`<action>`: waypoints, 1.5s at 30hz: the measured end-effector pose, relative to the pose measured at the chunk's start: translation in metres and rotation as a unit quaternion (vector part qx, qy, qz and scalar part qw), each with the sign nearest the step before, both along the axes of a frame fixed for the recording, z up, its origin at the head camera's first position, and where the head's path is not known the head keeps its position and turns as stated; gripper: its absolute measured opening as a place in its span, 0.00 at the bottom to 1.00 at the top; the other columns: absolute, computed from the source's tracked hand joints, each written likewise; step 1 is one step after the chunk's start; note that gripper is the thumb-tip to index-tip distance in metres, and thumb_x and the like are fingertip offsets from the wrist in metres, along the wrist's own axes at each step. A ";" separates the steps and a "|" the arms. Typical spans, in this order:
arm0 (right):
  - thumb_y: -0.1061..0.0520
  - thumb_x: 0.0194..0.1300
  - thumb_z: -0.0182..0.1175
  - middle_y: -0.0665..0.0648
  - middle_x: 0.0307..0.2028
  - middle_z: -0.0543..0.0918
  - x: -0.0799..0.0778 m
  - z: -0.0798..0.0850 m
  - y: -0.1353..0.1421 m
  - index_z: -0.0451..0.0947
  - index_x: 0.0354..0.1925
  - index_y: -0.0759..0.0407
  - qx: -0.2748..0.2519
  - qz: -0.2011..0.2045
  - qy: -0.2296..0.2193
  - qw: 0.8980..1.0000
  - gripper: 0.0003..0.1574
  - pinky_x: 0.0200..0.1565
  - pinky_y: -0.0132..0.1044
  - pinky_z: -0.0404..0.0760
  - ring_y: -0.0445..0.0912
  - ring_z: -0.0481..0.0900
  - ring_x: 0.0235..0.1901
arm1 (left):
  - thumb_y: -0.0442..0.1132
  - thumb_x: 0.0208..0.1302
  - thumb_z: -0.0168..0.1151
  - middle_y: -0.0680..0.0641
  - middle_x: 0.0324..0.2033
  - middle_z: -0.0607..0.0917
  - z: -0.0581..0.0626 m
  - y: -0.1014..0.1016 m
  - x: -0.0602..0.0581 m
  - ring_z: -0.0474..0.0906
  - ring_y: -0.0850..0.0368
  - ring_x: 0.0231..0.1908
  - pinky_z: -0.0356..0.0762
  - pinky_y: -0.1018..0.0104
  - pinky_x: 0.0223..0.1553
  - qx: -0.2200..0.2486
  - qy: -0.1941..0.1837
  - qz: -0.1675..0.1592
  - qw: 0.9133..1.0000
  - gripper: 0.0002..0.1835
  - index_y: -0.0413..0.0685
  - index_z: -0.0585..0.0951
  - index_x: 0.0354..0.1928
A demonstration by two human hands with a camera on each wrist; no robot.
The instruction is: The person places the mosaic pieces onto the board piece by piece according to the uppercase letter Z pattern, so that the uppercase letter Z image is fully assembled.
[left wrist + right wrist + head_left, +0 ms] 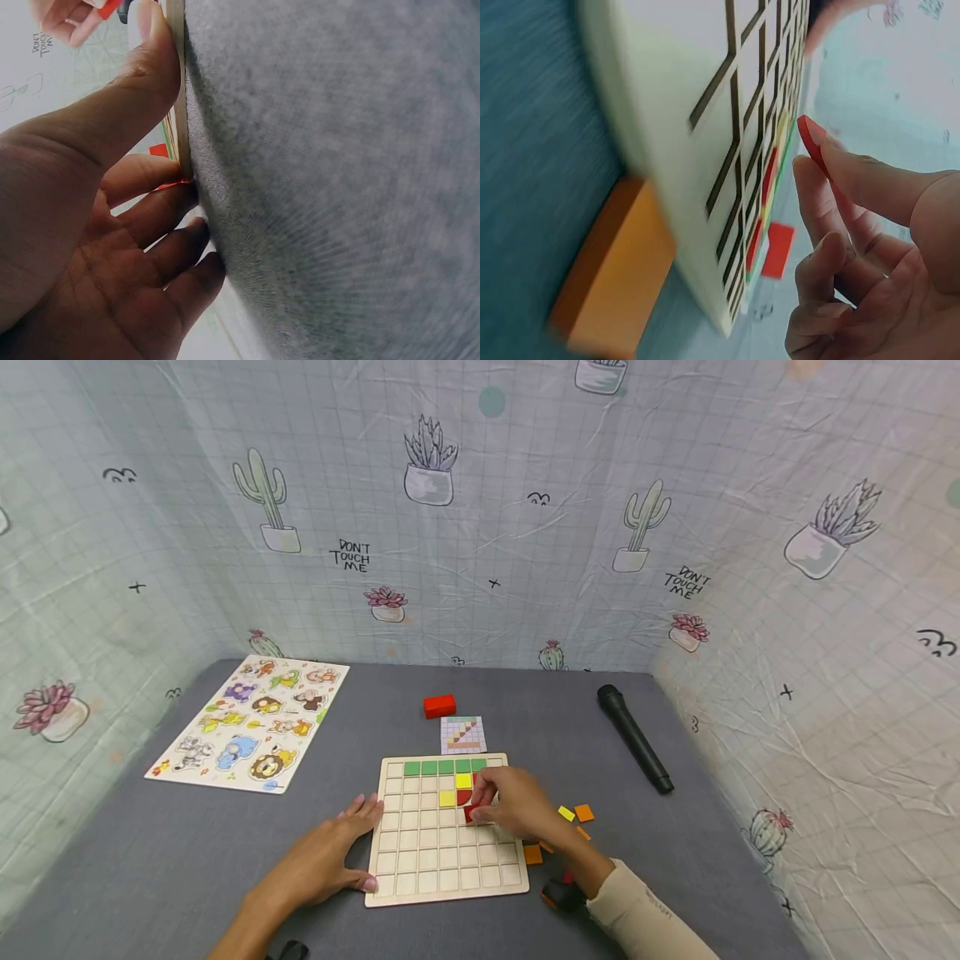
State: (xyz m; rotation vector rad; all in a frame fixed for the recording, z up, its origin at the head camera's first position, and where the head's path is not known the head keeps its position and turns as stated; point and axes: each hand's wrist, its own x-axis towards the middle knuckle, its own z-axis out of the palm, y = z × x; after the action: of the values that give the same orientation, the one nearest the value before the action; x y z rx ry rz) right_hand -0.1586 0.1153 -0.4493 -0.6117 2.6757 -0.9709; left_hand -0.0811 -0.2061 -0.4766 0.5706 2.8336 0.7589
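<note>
Red tile (470, 813) pinched over a wooden grid board (417, 864)

Thumb and finger of the right grip (517, 802) hold the red tile toward two o'clock from the board's centre. The left grip (327, 857), fingers spread, touches the nine o'clock edge, probably to stop sliding. A pattern card (462, 737) lies at twelve, presumably for easy sight. The right wrist view shows the tile raised; the head view leaves its height unclear.

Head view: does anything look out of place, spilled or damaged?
I see no spill or damage. The microphone right of the board looks odd, seemingly unrelated to the tile work; orange pieces lie loose nearby.
</note>
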 end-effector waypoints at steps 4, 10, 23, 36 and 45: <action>0.56 0.61 0.79 0.45 0.26 0.82 -0.003 -0.004 -0.016 0.81 0.32 0.49 0.002 0.004 -0.017 1.000 0.14 0.31 0.33 0.73 0.41 0.77 0.28 | 0.50 0.45 0.85 0.34 0.79 0.67 -0.001 0.000 0.000 0.60 0.31 0.80 0.66 0.31 0.72 0.001 0.001 -0.001 1.000 0.60 0.37 0.67 0.79; 0.57 0.62 0.78 0.46 0.24 0.80 -0.006 -0.010 -0.032 0.80 0.31 0.49 0.021 0.006 -0.011 1.000 0.13 0.28 0.32 0.73 0.40 0.76 0.25 | 0.51 0.45 0.85 0.35 0.79 0.67 0.000 0.001 0.001 0.60 0.31 0.80 0.66 0.31 0.73 0.002 0.001 -0.001 1.000 0.60 0.37 0.67 0.79; 0.53 0.63 0.77 0.45 0.20 0.77 -0.010 -0.010 -0.045 0.84 0.30 0.48 0.049 0.024 0.018 0.998 0.10 0.25 0.32 0.69 0.38 0.73 0.21 | 0.51 0.44 0.85 0.35 0.79 0.67 0.000 0.001 0.000 0.60 0.31 0.80 0.66 0.30 0.72 0.002 -0.001 0.003 1.000 0.60 0.38 0.68 0.79; 0.53 0.64 0.77 0.43 0.20 0.76 -0.011 -0.010 -0.048 0.83 0.29 0.46 0.076 0.037 0.030 0.996 0.11 0.27 0.33 0.69 0.37 0.73 0.23 | 0.51 0.44 0.86 0.36 0.79 0.68 -0.001 0.001 -0.001 0.60 0.32 0.80 0.67 0.30 0.72 -0.005 0.001 0.008 1.000 0.60 0.39 0.68 0.79; 0.57 0.54 0.83 0.43 0.23 0.81 -0.009 -0.007 -0.035 0.86 0.34 0.50 0.036 0.042 0.012 0.998 0.14 0.31 0.31 0.73 0.37 0.75 0.26 | 0.51 0.44 0.86 0.37 0.80 0.67 -0.002 0.000 -0.001 0.60 0.33 0.80 0.67 0.31 0.72 -0.007 0.001 0.013 1.000 0.60 0.40 0.68 0.80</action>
State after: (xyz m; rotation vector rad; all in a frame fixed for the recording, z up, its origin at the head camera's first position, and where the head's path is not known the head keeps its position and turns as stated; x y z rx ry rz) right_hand -0.1678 0.0798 -0.4563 -0.7180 2.6689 -0.8461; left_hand -0.0821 -0.2060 -0.4788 0.5329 2.8507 0.7435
